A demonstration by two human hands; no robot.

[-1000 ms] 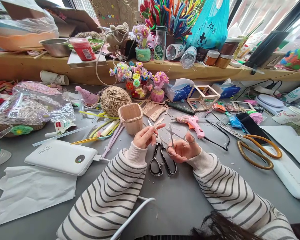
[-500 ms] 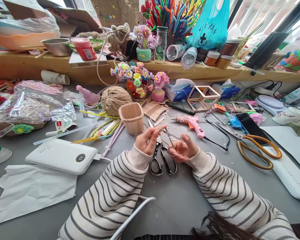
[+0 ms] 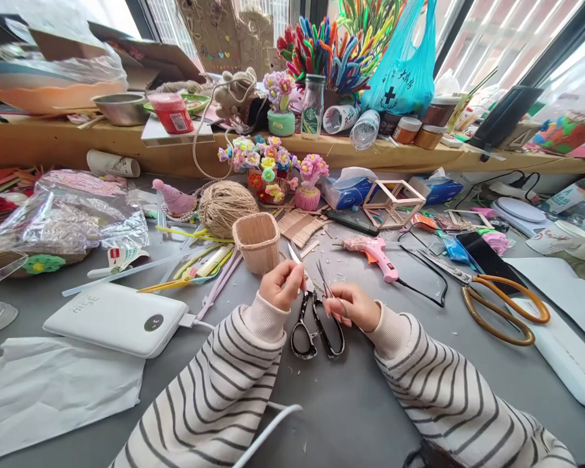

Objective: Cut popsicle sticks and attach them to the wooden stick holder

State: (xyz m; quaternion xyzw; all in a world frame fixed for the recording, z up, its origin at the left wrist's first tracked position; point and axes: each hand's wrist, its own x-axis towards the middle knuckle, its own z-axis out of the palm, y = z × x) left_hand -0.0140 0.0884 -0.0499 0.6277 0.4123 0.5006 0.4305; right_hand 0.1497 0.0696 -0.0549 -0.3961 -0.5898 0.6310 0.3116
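Note:
My right hand [image 3: 351, 305] is closed around the handles of small metal scissors [image 3: 324, 279], their narrow blades pointing up and away from me. To its left, my left hand [image 3: 281, 286] is closed in a pinch; what sits between its fingertips is too small or hidden to name. Large black-handled scissors [image 3: 304, 335] lie on the table beneath and between both hands. Just beyond my left hand stands a small wooden basket [image 3: 256, 244] with a twine-like rim.
A pink glue gun [image 3: 377, 257] lies right of centre, its black cord curling right. Farther right are large orange-handled scissors [image 3: 504, 305]. A white power bank [image 3: 117, 318] rests at left. A twine ball [image 3: 227, 208] and a wooden-stick frame [image 3: 394, 203] stand farther back.
The small scissors have come away from my left fingertips, and my right hand has turned knuckles up, its fingers closing over the handles. The camera view has shifted slightly.

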